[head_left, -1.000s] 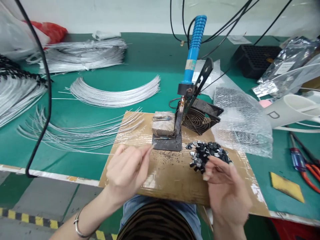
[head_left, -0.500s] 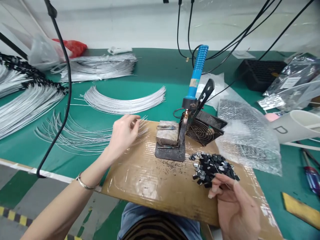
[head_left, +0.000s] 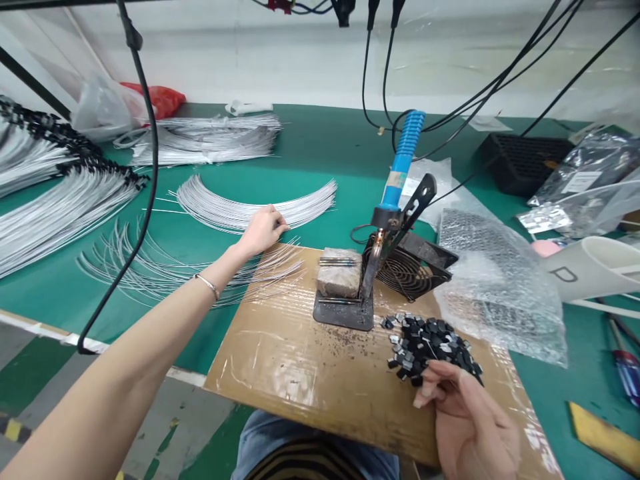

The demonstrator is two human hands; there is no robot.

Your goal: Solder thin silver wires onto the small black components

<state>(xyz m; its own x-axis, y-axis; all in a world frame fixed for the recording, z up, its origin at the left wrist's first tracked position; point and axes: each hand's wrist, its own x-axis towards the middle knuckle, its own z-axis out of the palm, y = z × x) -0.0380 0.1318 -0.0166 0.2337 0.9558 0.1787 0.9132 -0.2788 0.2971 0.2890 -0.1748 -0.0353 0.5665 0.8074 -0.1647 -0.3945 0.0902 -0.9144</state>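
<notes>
My left hand reaches to the front edge of a curved bundle of thin white wires, its fingertips pinched together there. Whether a wire is between them is hidden. Below that forearm lie loose, spread wires, their right ends over the brown board. My right hand is palm up at the near edge of a pile of small black pieces, some with silvery faces. Its thumb and fingers are closed together; what they hold is too small to make out. A blue-handled soldering iron leans tip-down in its stand, between the hands.
Behind the iron sit a small black fan and bubble wrap. More wire bundles lie at the back and left. A black cable hangs at left. The cardboard carries dark crumbs. A screwdriver lies far right.
My left hand has moved forward from above the loose wires to the curved bundle. My right hand stays beside the black pieces, fingers still closed. The view has tilted up slightly.
</notes>
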